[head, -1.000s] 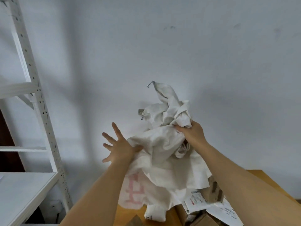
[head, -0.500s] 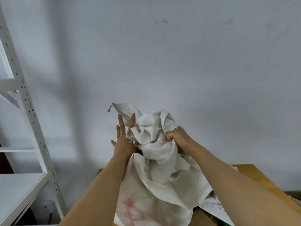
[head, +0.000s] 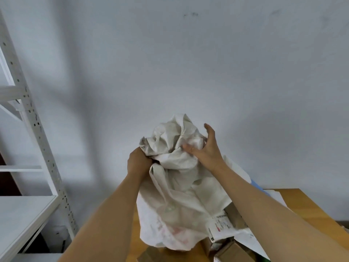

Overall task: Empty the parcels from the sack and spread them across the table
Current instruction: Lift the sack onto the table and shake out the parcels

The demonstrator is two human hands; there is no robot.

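Head view: sack (head: 181,186) held up over the table (head: 306,207), bunched top end high, open end drooping onto the parcels (head: 234,248) already spilled out at bottom right. Left hand (head: 138,163) clenched on a wad of cloth at the left of the bunch. Right hand (head: 204,148) laid against the bunch from the right, thumb pressed into the folds, fingers fairly straight and spread, so touching rather than gripping. Sack looks like limp woven cloth: light, soft, creases easily, no stiffness, probably near empty now. Best hold is a fistful of the gathered top or the bottom corners, then shake; a flat palm will likely slip on it. Parcels look like stiff cardboard and flat mailers, easy to slide apart. Versus half a second ago: roles swapped, the left was flat-fingered and now grips, the right was fisted on the cloth and has let go; the bunch sits slightly further right.
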